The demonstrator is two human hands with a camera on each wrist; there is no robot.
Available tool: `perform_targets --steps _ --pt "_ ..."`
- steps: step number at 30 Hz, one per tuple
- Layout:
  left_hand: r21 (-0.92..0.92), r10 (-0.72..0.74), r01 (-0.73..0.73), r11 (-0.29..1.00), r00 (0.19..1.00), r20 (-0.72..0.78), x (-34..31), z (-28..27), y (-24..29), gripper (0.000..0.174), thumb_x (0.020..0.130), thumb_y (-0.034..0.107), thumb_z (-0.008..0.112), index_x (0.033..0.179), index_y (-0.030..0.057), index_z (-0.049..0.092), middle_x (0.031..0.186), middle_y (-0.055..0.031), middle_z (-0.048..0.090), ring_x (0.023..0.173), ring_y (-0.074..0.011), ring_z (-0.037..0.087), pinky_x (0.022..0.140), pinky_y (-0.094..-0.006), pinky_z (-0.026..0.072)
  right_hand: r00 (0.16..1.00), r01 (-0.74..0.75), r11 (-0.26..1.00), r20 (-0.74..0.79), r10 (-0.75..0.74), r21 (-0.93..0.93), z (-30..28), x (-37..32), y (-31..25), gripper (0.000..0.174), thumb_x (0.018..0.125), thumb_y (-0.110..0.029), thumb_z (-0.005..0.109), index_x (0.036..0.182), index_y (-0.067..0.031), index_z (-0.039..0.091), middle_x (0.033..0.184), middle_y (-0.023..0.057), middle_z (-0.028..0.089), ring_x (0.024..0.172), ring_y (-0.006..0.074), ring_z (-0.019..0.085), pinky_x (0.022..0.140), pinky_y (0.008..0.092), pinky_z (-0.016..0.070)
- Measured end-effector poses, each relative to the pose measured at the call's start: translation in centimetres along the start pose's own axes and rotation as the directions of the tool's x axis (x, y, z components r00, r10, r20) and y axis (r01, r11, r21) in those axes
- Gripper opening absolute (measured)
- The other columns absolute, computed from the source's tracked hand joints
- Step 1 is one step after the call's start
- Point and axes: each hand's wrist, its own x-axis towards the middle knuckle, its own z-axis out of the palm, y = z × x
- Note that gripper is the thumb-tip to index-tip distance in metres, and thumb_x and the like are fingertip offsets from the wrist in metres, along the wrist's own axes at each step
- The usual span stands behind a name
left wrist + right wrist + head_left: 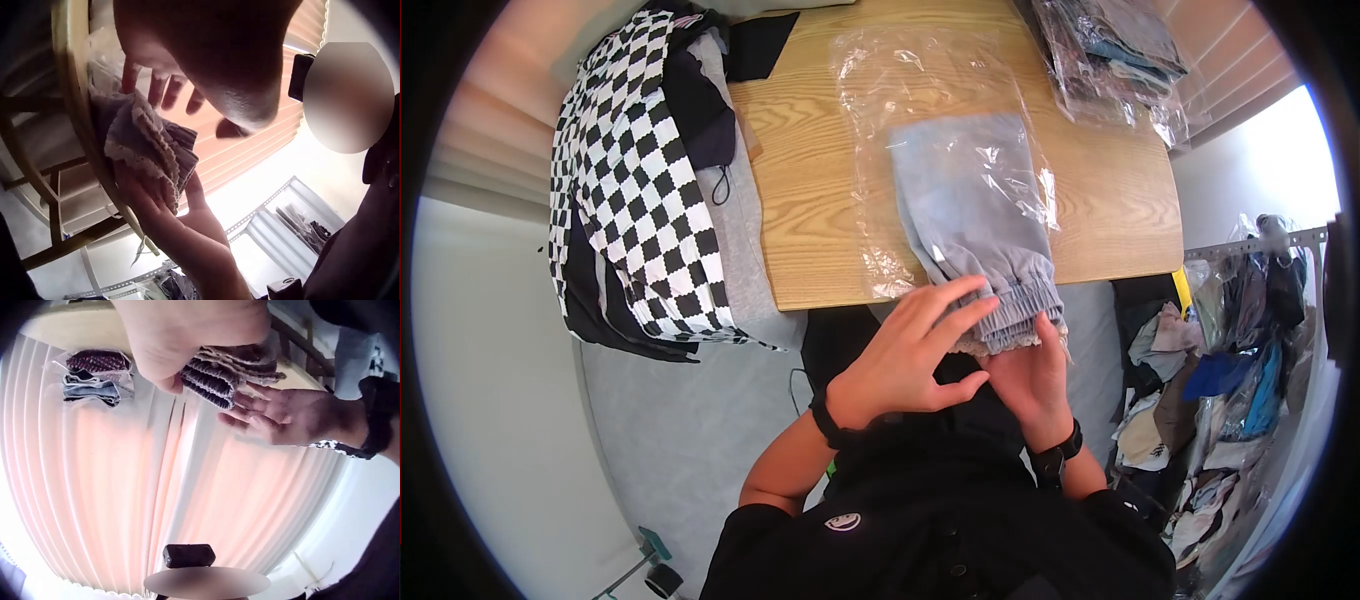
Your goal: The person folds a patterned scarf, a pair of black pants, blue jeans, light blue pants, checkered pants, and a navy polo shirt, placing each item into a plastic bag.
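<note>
Folded light-blue denim pants (975, 200) with a gathered elastic waistband lie at the table's front edge, waistband toward the person. A clear plastic bag (880, 90) spreads around them, and its glare shows over the denim. My right hand (1038, 385) holds the waistband end, thumb on top and fingers underneath, partly hidden by the cloth. Fairly straight fingers of my left hand (915, 345) reach to the waistband's left side, the thumb apart. In the left wrist view, a frilled, pale edge (147, 140) shows at the pants' underside above the right palm.
On the wooden table (1100, 200), bagged folded garments (1120, 50) are stacked at the back right. A checkered cloth (635, 190) and dark clothes drape over the left side. To the right stands a metal rack (1250, 245) with bagged clothing.
</note>
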Motion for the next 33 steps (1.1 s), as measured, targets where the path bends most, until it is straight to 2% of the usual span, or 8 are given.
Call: perform_targets --steps 2,3,6,9,10,12,25,33 --pt "-0.094 -0.060 0.061 0.994 0.998 0.007 -0.3 -0.3 -0.4 0.059 0.075 0.008 0.058 0.131 -0.0010 0.042 0.136 -0.0233 0.040 0.126 -0.0382 0.040 0.106 -0.0414 0.0318 1.000 -0.007 0.999 0.009 0.007 0.035 0.6 0.5 -0.3 0.056 0.090 -0.032 0.053 0.140 -0.0113 0.036 0.139 0.0081 0.046 0.128 0.0243 0.043 0.106 0.0430 0.0345" --pt "-0.093 -0.060 0.061 0.994 0.998 0.006 -0.5 -0.1 -0.9 0.059 0.075 0.008 0.058 0.131 -0.0010 0.042 0.136 -0.0233 0.040 0.126 -0.0382 0.040 0.106 -0.0414 0.0318 1.000 -0.019 0.998 0.021 0.018 0.065 0.9 0.6 -0.4 0.055 0.091 -0.030 0.051 0.140 -0.0115 0.036 0.139 0.0085 0.045 0.128 0.0245 0.043 0.105 0.0434 0.0350" --pt "-0.012 -0.209 0.213 0.977 0.947 -0.245 -0.3 0.4 -1.7 0.059 0.073 -0.001 0.051 0.130 -0.0074 0.039 0.136 -0.0260 0.038 0.128 -0.0421 0.036 0.108 -0.0438 0.0289 0.999 0.033 0.996 -0.007 -0.033 0.086 1.7 0.9 -0.6 0.054 0.091 -0.028 0.048 0.140 -0.0094 0.035 0.139 0.0097 0.045 0.128 0.0256 0.043 0.106 0.0441 0.0344" --pt "0.144 -0.345 0.376 0.915 0.916 -0.202 -0.8 1.4 -2.8 0.063 0.070 -0.002 0.055 0.131 -0.0087 0.038 0.137 -0.0269 0.036 0.130 -0.0416 0.034 0.109 -0.0456 0.0269 0.998 0.062 0.994 -0.002 -0.062 0.092 2.3 1.5 -0.8 0.054 0.091 -0.027 0.048 0.140 -0.0070 0.035 0.139 0.0110 0.045 0.128 0.0265 0.043 0.107 0.0454 0.0336" --pt "0.144 -0.345 0.376 0.915 0.917 -0.202 -0.8 1.6 -2.9 0.063 0.070 -0.002 0.055 0.131 -0.0087 0.038 0.137 -0.0269 0.036 0.130 -0.0416 0.034 0.109 -0.0456 0.0269 0.998 0.055 0.994 0.016 -0.057 0.096 2.4 1.8 -0.8 0.054 0.091 -0.025 0.047 0.139 -0.0058 0.034 0.139 0.0117 0.045 0.129 0.0270 0.043 0.107 0.0461 0.0334" --pt "0.417 -0.294 0.292 0.861 0.954 -0.061 -1.1 1.8 -2.9 0.069 0.066 -0.004 0.056 0.132 -0.0086 0.037 0.140 -0.0273 0.033 0.133 -0.0415 0.030 0.110 -0.0489 0.0236 0.999 0.038 0.995 0.031 -0.041 0.098 2.3 2.4 -0.7 0.053 0.092 -0.024 0.047 0.139 -0.0050 0.034 0.139 0.0122 0.044 0.129 0.0273 0.043 0.107 0.0462 0.0340" --pt "0.465 -0.258 0.266 0.845 0.963 -0.081 -1.6 2.5 -3.6 0.064 0.066 -0.001 0.058 0.127 -0.0093 0.041 0.138 -0.0285 0.034 0.132 -0.0434 0.029 0.109 -0.0525 0.0233 0.998 0.006 0.996 0.054 -0.011 0.084 3.0 8.0 -0.9 0.041 0.091 -0.007 0.047 0.131 0.0002 0.042 0.132 0.0122 0.050 0.122 0.0263 0.047 0.104 0.0436 0.0370" --pt "0.444 -0.274 0.282 0.850 0.958 -0.085 -1.4 2.3 -3.3 0.069 0.066 -0.001 0.058 0.132 -0.0050 0.039 0.140 -0.0246 0.034 0.134 -0.0384 0.029 0.109 -0.0503 0.0226 0.998 -0.033 0.994 0.053 0.027 0.109 4.1 13.2 -2.3 0.040 0.092 -0.002 0.041 0.132 0.0016 0.039 0.134 0.0163 0.047 0.125 0.0302 0.045 0.106 0.0462 0.0356"
